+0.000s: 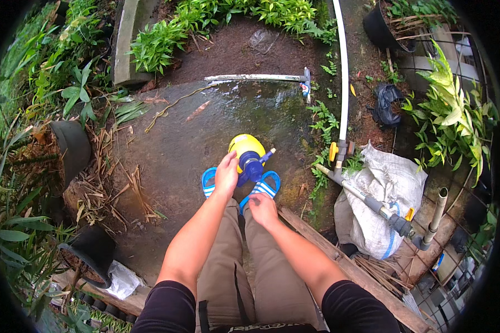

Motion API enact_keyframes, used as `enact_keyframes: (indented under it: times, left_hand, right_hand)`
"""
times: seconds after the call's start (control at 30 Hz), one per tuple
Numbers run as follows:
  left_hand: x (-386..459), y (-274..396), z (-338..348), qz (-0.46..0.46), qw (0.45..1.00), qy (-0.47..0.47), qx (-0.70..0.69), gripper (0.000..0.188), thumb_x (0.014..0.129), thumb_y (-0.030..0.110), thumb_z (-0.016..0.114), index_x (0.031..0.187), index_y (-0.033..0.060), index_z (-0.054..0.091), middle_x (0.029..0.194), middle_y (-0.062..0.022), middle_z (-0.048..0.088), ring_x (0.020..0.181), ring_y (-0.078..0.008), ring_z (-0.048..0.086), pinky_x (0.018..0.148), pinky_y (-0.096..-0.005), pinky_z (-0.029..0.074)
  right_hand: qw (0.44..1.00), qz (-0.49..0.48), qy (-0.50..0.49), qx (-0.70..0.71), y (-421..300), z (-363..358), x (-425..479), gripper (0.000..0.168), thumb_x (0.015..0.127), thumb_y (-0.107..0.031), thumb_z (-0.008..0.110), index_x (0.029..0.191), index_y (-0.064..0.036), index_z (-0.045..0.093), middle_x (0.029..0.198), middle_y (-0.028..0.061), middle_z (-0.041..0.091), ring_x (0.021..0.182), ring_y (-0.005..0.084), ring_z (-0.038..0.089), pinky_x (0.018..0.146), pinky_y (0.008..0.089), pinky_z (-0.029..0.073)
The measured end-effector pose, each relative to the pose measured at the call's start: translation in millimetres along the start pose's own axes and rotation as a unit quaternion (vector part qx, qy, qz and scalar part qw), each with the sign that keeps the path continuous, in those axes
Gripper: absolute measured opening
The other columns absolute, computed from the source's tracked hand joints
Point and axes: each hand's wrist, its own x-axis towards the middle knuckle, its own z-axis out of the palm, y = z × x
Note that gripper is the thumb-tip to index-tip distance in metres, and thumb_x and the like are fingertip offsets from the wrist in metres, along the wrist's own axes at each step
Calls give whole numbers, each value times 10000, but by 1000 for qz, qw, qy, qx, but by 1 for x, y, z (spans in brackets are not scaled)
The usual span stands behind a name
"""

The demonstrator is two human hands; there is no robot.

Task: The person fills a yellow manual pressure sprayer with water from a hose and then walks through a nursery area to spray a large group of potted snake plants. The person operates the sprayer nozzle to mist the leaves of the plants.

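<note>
A yellow pump sprayer bottle (pixel 246 143) with a blue pump head (pixel 251 165) stands on the wet ground slab between my feet, its nozzle (pixel 271 153) pointing to the right. My left hand (pixel 226 175) is stretched out at the left side of the blue head, fingers extended and nothing visible in it. Whether it touches the sprayer cannot be told. Above my right knee, my right hand (pixel 263 211) is loosely curled, thumb close to the fingers; its inside is hidden. Blue slide sandals with white stripes (pixel 271 183) are on my feet.
A white pipe (pixel 341 75) with a yellow-handled valve (pixel 333 151) runs down the right, beside a white woven sack (pixel 391 179). Ahead lies a pipe with a tee end (pixel 258 78). Black plant pots (pixel 73 145) stand at left; a wooden plank (pixel 350 266) is right of my legs.
</note>
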Motion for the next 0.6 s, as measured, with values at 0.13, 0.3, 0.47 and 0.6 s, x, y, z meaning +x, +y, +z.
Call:
enact_keyframes:
  times: [0.13,0.3,0.47,0.6]
  left_hand:
    - [-15,-18,-22,-172,978,57,103,392,839,271,417,1091,-5,535,1069,-122,560,966,-166,517,832,-261,380]
    - [-26,-41,-19,-300,948,68,-74,526,844,391,372,1185,-6,419,1175,-147,469,1024,-225,481,840,-369,359]
    - [-17,-1,-8,-191,969,27,-155,553,865,413,357,1291,66,299,1278,-107,408,1108,-239,435,898,-431,327]
    - [-16,49,-10,16,984,-30,-175,465,884,357,360,1247,66,373,1230,-75,469,1098,-187,445,838,-344,372]
  right_hand:
    - [990,11,142,11,12,-14,0,392,703,-146,584,1081,-89,500,1123,130,477,1027,321,474,840,401,398]
    - [943,-195,237,-133,-23,-61,18,572,691,-130,587,1227,-121,388,1193,127,415,1128,318,389,905,424,343]
    - [902,-277,172,-282,-46,-83,39,562,696,-151,574,1229,-130,400,1228,100,395,1195,294,321,944,476,286]
    - [950,-107,21,-293,-25,-65,31,409,717,-236,555,1112,-138,520,1161,66,494,1130,247,422,922,476,319]
